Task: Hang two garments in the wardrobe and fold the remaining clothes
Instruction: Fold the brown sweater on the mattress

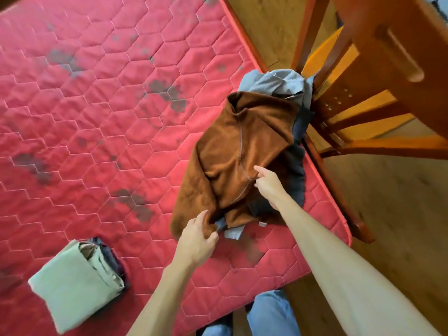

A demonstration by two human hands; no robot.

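The left hand point(197, 238) pinches the near edge of the brown garment point(238, 156), fingers closed over a fold of the fleece, likely to lift and pull it free of the pile. The right hand point(270, 184) rests on the garment's middle near the seam, forefinger extended and the other fingers loosely curled; it grips nothing that I can see, and seems placed to steady or find the cloth's shape before spreading.

The brown garment lies crumpled on the mattress point(97, 117) near its right edge, on top of a dark garment point(297, 170) that shows along its right side. A grey garment point(281, 83) is bunched at the far end of the pile, against the wooden chair point(378, 93). A small grey scrap shows under the brown edge by the left hand; what it belongs to I cannot tell.

Well apart, at the near left of the mattress, sits a folded stack point(77, 284), pale green on top with dark cloth beneath. So some folding is done, and the pile by the chair remains. No wardrobe is in view.
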